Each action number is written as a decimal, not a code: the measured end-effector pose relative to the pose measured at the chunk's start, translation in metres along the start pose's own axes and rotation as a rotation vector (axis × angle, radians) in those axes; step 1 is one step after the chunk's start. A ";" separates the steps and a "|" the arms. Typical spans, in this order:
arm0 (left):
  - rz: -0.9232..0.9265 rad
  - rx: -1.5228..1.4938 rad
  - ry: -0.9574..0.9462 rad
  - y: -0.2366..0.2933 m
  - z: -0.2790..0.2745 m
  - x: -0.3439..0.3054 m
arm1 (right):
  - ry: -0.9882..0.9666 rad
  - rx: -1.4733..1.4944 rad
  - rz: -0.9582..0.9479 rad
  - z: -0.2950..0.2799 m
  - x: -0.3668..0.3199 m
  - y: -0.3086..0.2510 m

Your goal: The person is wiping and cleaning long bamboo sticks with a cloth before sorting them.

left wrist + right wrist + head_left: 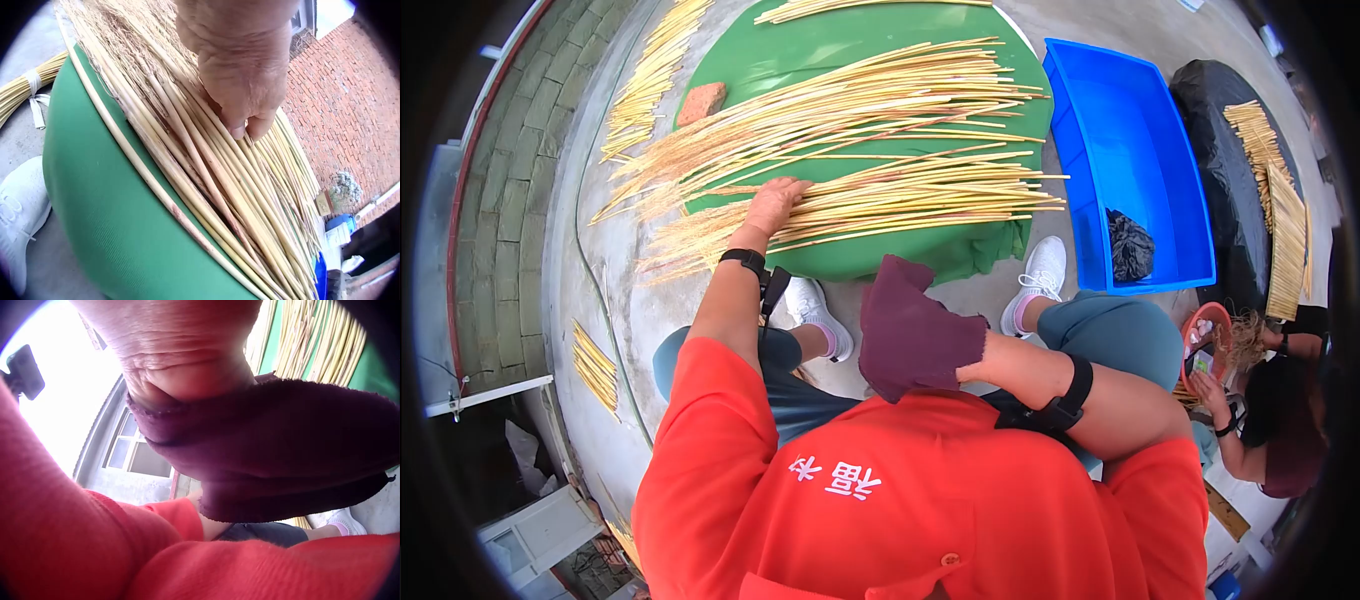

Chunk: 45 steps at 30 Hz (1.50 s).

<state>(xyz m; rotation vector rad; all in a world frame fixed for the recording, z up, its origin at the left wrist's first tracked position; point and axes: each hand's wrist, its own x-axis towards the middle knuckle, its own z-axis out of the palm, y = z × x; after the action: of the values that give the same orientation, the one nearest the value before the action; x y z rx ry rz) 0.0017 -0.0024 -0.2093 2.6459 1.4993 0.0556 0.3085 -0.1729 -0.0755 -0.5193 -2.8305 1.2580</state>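
Long straw-coloured broom stalks (920, 198) with feathery heads lie in a loose layer along the near side of a round green-covered table (990, 245). My left hand (772, 205) reaches onto them near the feathery end. In the left wrist view its thumb and a finger pinch at the stalks (206, 147); the other fingers are hidden. A maroon cloth (920, 335) wraps over my right hand, held before my torso. Only the wrist and heel of that right hand (178, 378) show above the cloth in the right wrist view; its fingers are covered.
A second layer of stalks (870, 95) and a brick (701, 103) lie farther back on the table. To the right stands a blue tub (1090, 190) holding a black plastic bag (1130, 245). Another person (1285, 420) reaches towards an orange basin (1226, 330). Stalk bundles (650, 85) lie left.
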 end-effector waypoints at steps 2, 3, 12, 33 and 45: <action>0.001 0.006 -0.014 0.006 -0.010 0.002 | 0.213 0.130 -0.097 0.030 -0.003 0.017; 0.015 0.007 -0.027 0.010 -0.016 0.004 | 0.322 0.200 -0.138 0.037 -0.002 0.022; -0.110 -0.073 0.349 0.044 -0.020 0.048 | 0.203 0.108 -0.053 0.030 -0.004 0.014; -0.040 0.440 0.044 0.038 0.020 0.118 | 0.172 0.108 -0.026 0.028 -0.008 0.015; 0.098 0.297 0.256 0.037 0.011 0.101 | 0.193 0.096 -0.019 0.028 -0.006 0.013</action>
<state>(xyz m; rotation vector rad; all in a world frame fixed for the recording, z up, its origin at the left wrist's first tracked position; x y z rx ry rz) 0.0861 0.0646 -0.2186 3.0482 1.5558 0.2018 0.3141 -0.1871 -0.1029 -0.5754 -2.5980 1.2583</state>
